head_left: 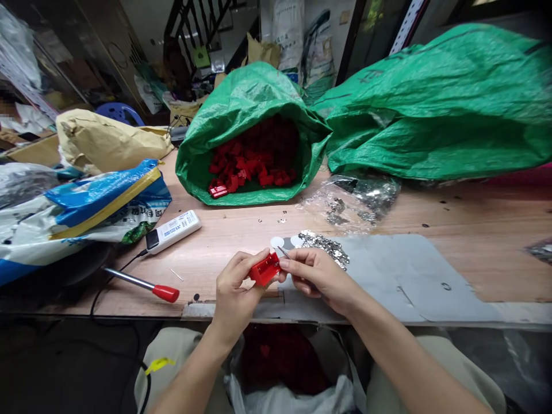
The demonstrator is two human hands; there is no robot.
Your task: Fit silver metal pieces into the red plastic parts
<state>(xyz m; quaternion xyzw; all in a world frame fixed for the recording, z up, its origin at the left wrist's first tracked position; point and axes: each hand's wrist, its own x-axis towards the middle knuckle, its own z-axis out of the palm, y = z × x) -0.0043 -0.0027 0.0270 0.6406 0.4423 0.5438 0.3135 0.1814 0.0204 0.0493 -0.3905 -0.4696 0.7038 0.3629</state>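
Between thumb and fingers, my left hand (237, 286) grips a small red plastic case (265, 269) whose open side faces up toward me. My right hand (314, 275) is closed at the case's right edge, pinching a thin pointed metal piece (283, 252) that looks like a tool tip; its exact kind is unclear. Just behind the right hand lies a pile of small silvery metal parts (328, 248) on a grey mat (388, 276). The fingertips partly hide the right end of the case.
A green woven sack (254, 86) full of red plastic pieces (245, 164) lies open behind my hands. Another green sack (440, 103) and a clear bag of metal parts (357, 198) are to the right. At left are a white device (173, 232) and a red-handled lever (166, 293).
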